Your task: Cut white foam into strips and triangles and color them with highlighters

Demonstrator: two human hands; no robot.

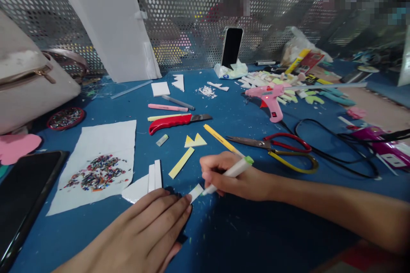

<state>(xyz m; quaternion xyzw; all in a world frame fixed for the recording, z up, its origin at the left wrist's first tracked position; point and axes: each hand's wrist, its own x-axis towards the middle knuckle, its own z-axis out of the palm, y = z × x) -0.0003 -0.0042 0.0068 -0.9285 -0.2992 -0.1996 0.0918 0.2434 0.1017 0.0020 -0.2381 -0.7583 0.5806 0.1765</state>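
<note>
My right hand (229, 175) is closed around a white marker (235, 168) with a green end. The marker's tip touches the end of a small white strip (196, 194) on the table. My left hand (150, 222) lies with its fingers stretched out, the fingertips pressing the strip down. Beyond the strip lie a yellow strip (181, 163) and a yellow zigzag piece (195, 140). A pale marker cap (162, 140) rests nearby. Beside my left hand sit white strips (155, 175) on a white curved piece (137, 188).
A red-handled knife (171, 123), a yellow pen (219, 137), scissors (272, 143) and a pink glue gun (267, 97) lie ahead. Left are a white sheet (124, 136) with glittery bits and a dark phone (28, 196). A propped phone (232, 47) stands at the back.
</note>
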